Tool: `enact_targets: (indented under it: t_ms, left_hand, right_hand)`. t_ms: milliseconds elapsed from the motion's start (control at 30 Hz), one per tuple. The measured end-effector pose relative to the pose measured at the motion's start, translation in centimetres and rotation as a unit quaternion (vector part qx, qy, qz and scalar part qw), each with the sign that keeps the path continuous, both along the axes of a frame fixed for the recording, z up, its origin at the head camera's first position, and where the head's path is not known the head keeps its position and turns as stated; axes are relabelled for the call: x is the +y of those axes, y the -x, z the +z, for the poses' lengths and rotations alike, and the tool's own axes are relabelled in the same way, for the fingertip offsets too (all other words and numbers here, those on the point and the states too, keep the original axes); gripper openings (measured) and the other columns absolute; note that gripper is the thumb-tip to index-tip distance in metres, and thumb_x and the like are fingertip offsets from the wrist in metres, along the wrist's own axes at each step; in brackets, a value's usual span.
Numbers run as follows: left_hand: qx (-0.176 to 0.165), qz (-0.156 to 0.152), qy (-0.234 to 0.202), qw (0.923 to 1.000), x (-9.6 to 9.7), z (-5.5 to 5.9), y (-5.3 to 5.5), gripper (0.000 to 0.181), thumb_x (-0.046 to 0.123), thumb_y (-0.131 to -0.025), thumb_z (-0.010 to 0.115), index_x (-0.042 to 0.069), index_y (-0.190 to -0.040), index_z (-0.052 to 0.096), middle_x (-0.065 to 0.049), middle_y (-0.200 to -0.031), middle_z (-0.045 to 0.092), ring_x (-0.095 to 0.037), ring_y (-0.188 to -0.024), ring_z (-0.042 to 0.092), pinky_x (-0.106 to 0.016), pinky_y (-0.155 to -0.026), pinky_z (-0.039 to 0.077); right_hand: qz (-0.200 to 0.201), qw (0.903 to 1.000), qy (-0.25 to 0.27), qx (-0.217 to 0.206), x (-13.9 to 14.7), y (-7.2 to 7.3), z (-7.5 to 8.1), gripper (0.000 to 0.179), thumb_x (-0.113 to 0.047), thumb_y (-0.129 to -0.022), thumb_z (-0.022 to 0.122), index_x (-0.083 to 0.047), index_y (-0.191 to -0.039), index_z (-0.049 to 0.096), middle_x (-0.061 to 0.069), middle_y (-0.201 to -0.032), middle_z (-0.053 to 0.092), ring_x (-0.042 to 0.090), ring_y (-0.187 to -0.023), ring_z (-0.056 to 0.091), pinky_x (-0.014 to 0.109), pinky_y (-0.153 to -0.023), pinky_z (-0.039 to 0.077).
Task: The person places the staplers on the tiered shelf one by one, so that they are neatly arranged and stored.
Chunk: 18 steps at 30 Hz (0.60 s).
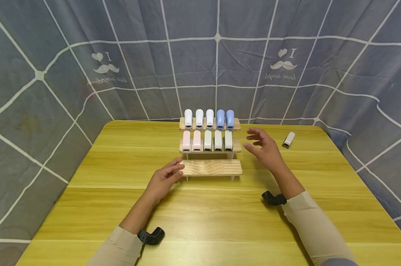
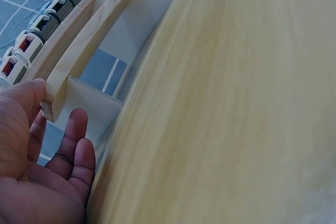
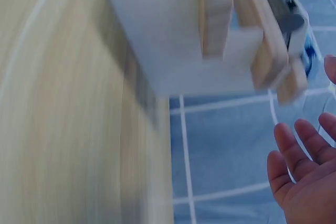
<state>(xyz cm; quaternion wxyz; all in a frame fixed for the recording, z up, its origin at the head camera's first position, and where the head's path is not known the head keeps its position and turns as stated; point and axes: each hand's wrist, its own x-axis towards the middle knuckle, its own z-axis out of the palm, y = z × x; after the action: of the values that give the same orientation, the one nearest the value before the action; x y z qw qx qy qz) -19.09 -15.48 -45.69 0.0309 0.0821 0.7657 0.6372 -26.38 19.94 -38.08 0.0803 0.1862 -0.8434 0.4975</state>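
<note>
A three-step wooden display stand [image 1: 211,168] with white supports stands mid-table. Small stapler-like gadgets fill its upper two steps: white [image 1: 199,118] and blue [image 1: 230,119] on top, pink [image 1: 186,140] and pale green [image 1: 218,140] on the middle one. The lowest board is bare. My left hand [image 1: 163,181] is at that board's left end; in the left wrist view its thumb [image 2: 32,95] meets the board's end while the other fingers lie loosely bent below. My right hand [image 1: 265,149] hovers to the right of the middle step, fingers spread, holding nothing.
Another pale stapler-like gadget [image 1: 288,140] lies by itself on the wood-grain table [image 1: 220,225], right of the stand. A grey-blue curtain [image 1: 193,62] with white lines encloses the back and sides. Each wrist wears a black band mount [image 1: 152,235].
</note>
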Motion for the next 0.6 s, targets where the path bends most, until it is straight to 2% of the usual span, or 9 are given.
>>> enact_targets:
  t_ms: [100, 200, 433, 600]
  left_hand:
    - [0.002, 0.0, 0.002, 1.0, -0.1, -0.1, 0.0, 0.035, 0.02, -0.098, 0.066, 0.001, -0.128, 0.066, 0.0, -0.151, 0.046, -0.022, -0.134, 0.047, -0.02, -0.092, 0.049]
    - [0.005, -0.001, 0.004, 1.0, -0.1, -0.1, 0.1, 0.035, 0.021, -0.098, 0.066, 0.001, -0.127, 0.066, 0.0, -0.151, 0.046, -0.023, -0.134, 0.048, -0.02, -0.091, 0.049]
    - [0.003, 0.001, 0.009, 0.9999, -0.2, -0.1, 0.0, 0.035, 0.022, -0.098, 0.066, 0.003, -0.127, 0.067, 0.003, -0.15, 0.047, -0.021, -0.133, 0.049, -0.021, -0.092, 0.049]
    - [0.005, -0.002, 0.01, 0.9999, -0.2, -0.1, -0.1, 0.036, 0.023, -0.098, 0.065, 0.002, -0.128, 0.066, 0.004, -0.151, 0.046, -0.021, -0.132, 0.049, -0.022, -0.091, 0.05]
  right_hand:
    - [-0.018, 0.9998, 0.001, -0.006, 2.0, 1.5, -1.5, 0.055, -0.01, -0.096, 0.068, 0.0, -0.144, 0.044, 0.019, -0.141, 0.049, 0.036, -0.124, 0.051, 0.053, -0.102, 0.04]
    - [-0.04, 0.999, -0.01, -0.015, 4.0, 2.3, -2.3, 0.057, -0.018, -0.097, 0.068, -0.002, -0.146, 0.043, 0.017, -0.143, 0.048, 0.034, -0.127, 0.049, 0.051, -0.101, 0.04]
    - [-0.084, 0.9949, -0.035, -0.045, 8.1, 3.3, -3.0, 0.066, -0.034, -0.098, 0.065, -0.003, -0.149, 0.038, 0.018, -0.148, 0.041, 0.038, -0.131, 0.043, 0.046, -0.098, 0.04]
    - [-0.117, 0.9902, -0.048, -0.059, 10.7, 4.0, -3.5, 0.069, -0.035, -0.098, 0.065, -0.002, -0.151, 0.037, 0.021, -0.149, 0.039, 0.042, -0.131, 0.04, 0.051, -0.099, 0.039]
